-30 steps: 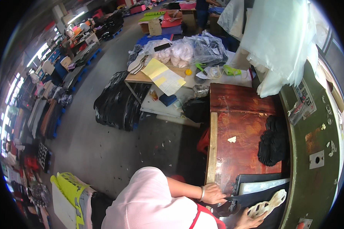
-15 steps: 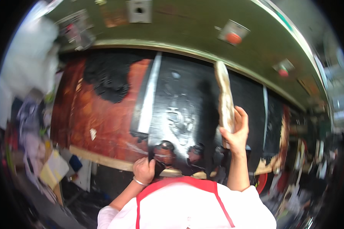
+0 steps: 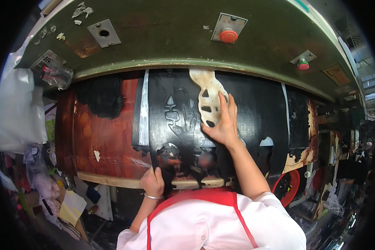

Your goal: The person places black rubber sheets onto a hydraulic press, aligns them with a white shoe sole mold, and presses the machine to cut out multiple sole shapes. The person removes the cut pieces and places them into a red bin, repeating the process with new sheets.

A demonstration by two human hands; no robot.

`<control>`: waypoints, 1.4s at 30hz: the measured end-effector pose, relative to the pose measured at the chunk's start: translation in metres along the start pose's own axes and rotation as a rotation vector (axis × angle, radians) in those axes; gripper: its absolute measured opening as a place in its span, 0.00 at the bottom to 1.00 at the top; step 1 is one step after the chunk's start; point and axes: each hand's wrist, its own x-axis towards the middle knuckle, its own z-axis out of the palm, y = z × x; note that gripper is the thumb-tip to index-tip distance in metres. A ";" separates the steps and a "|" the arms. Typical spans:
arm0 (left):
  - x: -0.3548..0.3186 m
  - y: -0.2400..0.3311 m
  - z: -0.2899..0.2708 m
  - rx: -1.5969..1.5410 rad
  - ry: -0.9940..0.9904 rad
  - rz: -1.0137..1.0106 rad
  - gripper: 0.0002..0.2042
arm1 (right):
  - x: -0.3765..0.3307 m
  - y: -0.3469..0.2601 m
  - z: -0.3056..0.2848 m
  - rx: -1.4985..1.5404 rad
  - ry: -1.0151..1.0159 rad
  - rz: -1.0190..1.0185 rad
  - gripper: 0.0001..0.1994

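Pressing flat, right hand (image 3: 224, 125) pins pale cutting die (image 3: 208, 96).

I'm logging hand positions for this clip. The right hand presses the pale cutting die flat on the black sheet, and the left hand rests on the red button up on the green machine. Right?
Not quite. In the head view the left hand is at the near edge of the black sheet, by the wooden bench edge, not on the red button. The right hand does press the pale cutting die on the sheet.

The lower end of the pale cutting die (image 3: 208, 96) is hidden under the right hand (image 3: 223, 125). The black sheet (image 3: 254, 121) is partly covered by the arm.
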 end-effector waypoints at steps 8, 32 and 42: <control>0.092 0.005 0.021 0.017 0.142 0.000 0.14 | 0.112 0.078 -0.104 0.142 0.706 0.340 0.40; 0.177 0.018 0.040 0.072 0.209 -0.043 0.15 | -0.039 0.244 -0.140 -0.128 0.373 0.682 0.18; 0.085 0.011 0.008 -0.034 0.062 -0.121 0.15 | -0.022 0.143 -0.150 -0.034 0.595 0.644 0.22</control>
